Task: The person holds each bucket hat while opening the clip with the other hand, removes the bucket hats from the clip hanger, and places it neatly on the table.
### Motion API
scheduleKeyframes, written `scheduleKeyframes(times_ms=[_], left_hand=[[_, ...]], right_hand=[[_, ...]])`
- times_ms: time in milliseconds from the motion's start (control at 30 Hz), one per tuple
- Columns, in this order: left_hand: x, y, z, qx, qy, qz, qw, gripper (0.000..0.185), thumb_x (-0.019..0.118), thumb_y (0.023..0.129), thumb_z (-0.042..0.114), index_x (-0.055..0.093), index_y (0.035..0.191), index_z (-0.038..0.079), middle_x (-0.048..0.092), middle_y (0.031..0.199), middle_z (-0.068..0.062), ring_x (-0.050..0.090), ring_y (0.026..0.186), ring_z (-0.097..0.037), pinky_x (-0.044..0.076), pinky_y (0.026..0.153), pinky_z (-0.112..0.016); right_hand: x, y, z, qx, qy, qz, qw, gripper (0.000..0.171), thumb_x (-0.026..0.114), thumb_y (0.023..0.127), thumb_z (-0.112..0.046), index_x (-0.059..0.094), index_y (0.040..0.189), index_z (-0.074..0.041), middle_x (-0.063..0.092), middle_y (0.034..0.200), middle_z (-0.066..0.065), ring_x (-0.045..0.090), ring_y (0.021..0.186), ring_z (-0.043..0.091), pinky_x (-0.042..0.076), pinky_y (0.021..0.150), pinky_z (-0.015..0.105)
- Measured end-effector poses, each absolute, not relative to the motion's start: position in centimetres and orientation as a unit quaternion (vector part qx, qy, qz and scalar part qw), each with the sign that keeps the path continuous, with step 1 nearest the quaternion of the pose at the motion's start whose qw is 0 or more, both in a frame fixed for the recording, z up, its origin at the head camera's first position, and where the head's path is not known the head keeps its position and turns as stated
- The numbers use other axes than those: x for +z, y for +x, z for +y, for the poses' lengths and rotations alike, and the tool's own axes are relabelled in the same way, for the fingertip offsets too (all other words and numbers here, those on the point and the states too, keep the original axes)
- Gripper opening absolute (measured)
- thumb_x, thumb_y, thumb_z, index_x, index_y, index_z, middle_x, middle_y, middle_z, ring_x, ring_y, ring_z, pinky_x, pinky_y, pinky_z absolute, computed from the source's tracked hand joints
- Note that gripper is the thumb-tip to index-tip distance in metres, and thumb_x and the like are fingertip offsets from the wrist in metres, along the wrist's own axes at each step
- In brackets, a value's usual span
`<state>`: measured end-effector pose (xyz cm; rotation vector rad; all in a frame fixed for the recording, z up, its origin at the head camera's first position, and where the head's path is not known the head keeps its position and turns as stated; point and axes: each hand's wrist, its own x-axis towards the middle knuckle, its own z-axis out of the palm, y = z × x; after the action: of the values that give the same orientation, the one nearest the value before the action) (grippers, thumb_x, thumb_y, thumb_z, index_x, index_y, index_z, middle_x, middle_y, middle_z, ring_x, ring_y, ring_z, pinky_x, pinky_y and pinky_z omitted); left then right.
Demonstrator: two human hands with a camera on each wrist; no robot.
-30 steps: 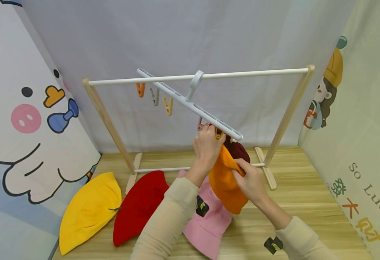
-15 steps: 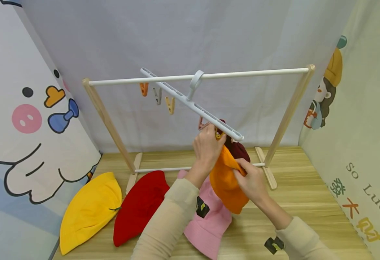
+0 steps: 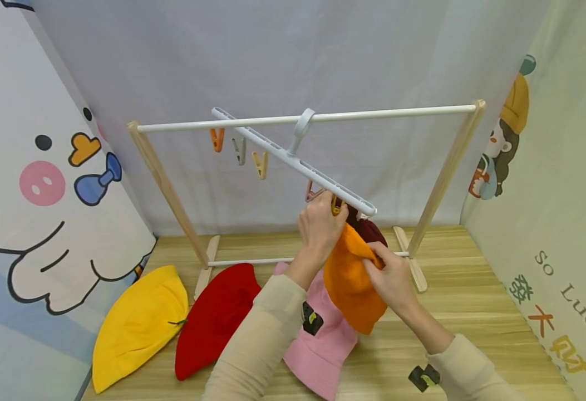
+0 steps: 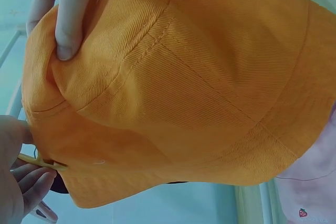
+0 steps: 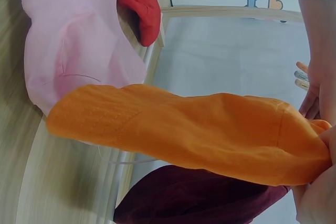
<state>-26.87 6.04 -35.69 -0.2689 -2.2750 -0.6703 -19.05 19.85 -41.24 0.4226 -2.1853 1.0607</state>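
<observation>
An orange bucket hat [image 3: 350, 289] hangs below the right end of a pale clip hanger [image 3: 318, 177]. My left hand [image 3: 319, 225] squeezes a yellow clothespin [image 3: 336, 208] under that end; in the left wrist view the yellow clothespin [image 4: 43, 162] sits at the edge of the hat's brim. With thumb and fingers my right hand [image 3: 392, 278] pinches the hat's crown, and a fold shows under the thumb [image 4: 67, 35]. Behind the orange hat is a dark maroon hat [image 3: 373, 233], partly hidden, beneath a pale clothespin [image 3: 362, 216] at the hanger's end.
The hanger hooks over the white bar [image 3: 398, 113] of a wooden rack [image 3: 165, 189]. Orange, grey, cream and pink clothespins [image 3: 260, 165] hang along it. Yellow [image 3: 139, 323], red [image 3: 217, 320] and pink [image 3: 323, 356] bucket hats lie on the wood-grain table [image 3: 473, 312].
The hanger swings slightly back and forth. My right hand shifts a little to the right with the orange hat's crown, while my left hand keeps its place at the yellow clothespin.
</observation>
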Motion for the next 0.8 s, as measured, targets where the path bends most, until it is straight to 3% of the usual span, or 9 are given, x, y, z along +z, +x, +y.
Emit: scheduleKeyframes(times_ms=[433,800], left_hand=[[-35.42,-27.15,5.69,-0.274,-0.112,-0.883,0.363,0.013,0.064,0.079,0.024,0.059,0.076,0.012,0.059,0.064,-0.001,0.056,0.051,-0.023,0.044,0.045,-0.035],[-35.22,-27.10,5.50,-0.288,-0.127,-0.882,0.352,0.013,0.063,0.080,0.020,0.056,0.072,0.013,0.050,0.058,0.002,0.047,0.046,-0.017,0.036,0.042,-0.028]], right_hand=[[-40.83,-18.78,19.76,0.421,0.125,-0.848,0.296,0.016,0.065,0.078,0.002,0.065,0.090,-0.010,0.061,0.072,0.001,0.049,0.058,0.010,0.040,0.053,0.016],[-40.87,-18.76,19.80,0.410,0.111,-0.854,0.299,0.016,0.065,0.077,0.000,0.066,0.089,-0.011,0.062,0.071,0.002,0.050,0.058,0.010,0.039,0.054,0.014]])
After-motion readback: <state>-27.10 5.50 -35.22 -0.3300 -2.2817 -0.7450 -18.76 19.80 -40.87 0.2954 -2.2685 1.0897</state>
